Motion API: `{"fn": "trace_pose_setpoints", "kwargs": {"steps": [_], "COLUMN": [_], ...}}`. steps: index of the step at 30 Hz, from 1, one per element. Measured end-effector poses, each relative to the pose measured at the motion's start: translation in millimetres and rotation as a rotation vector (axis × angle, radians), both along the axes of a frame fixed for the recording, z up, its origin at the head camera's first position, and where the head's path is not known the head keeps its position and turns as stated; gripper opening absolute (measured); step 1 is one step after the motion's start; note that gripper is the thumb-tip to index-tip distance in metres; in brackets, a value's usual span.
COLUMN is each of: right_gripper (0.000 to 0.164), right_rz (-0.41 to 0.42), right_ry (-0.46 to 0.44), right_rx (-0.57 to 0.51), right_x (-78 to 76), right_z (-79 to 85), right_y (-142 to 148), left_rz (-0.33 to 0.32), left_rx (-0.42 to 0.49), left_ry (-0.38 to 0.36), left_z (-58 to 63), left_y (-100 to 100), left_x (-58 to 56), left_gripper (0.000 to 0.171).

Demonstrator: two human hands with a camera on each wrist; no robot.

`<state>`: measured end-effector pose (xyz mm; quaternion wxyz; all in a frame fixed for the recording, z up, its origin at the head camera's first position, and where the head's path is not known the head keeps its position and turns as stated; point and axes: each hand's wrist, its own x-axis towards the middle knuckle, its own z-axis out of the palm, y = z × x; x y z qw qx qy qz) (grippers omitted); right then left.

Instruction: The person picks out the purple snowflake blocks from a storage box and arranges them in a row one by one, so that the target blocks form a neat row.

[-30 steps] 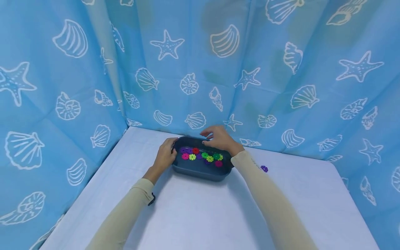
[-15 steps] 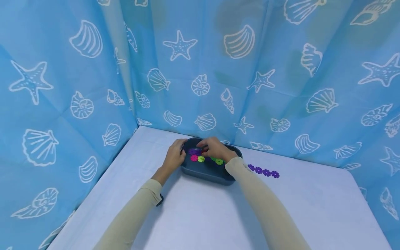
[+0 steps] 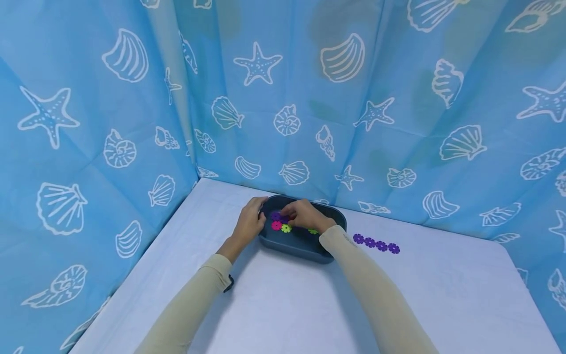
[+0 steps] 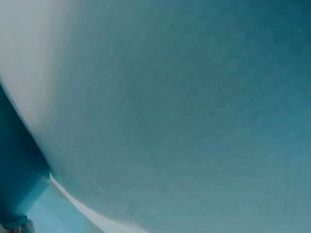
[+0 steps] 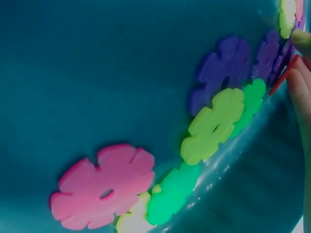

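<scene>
At the left end of a dark grey plastic tub (image 3: 294, 251), my left hand (image 3: 249, 221) grips the rim. My right hand (image 3: 305, 215) reaches down inside the tub, and its thumb and fingertip pinch a red flower-shaped disc (image 5: 281, 78), seen edge-on in the right wrist view. Near those fingers lie a pink disc (image 3: 276, 225), a yellow disc (image 3: 286, 228) and purple discs (image 3: 275, 216). Further pieces hide under the right hand in the head view; the right wrist view has another pink disc (image 5: 77, 199), green discs (image 5: 170, 199) and a yellow-green one (image 5: 201, 141).
Just right of the tub, several purple flower discs (image 3: 382, 246) form a row on the white-covered table (image 3: 283, 305). A blue shell-patterned curtain (image 3: 305, 98) rises behind the tub and along the sides.
My right hand has dropped from above the tub's back rim into it, to the red disc. The view has turned slightly left, and the row of purple discs has come out from behind the right sleeve.
</scene>
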<state>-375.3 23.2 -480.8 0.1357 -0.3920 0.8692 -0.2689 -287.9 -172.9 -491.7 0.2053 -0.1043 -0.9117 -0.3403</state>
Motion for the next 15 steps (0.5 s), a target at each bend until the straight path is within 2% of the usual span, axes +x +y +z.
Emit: {"fn": "trace_pose_setpoints", "kwargs": {"steps": [7,15], "right_gripper": [0.039,0.036], "right_rz": [-0.031,-0.053], "right_ry": [-0.002,0.014], "right_rx": [-0.013,-0.015], "right_x": [2.5,4.6], "right_z": [-3.3,-6.2], "right_y": [-2.0,-4.0], "left_rz": [0.017,0.008], "left_rx": [0.001,-0.003], "left_ry": [-0.032,-0.018], "left_z": [0.7,0.1], "left_y": [0.2,1.2], "left_x": [0.1,0.2], "left_gripper": [0.046,0.046]}}
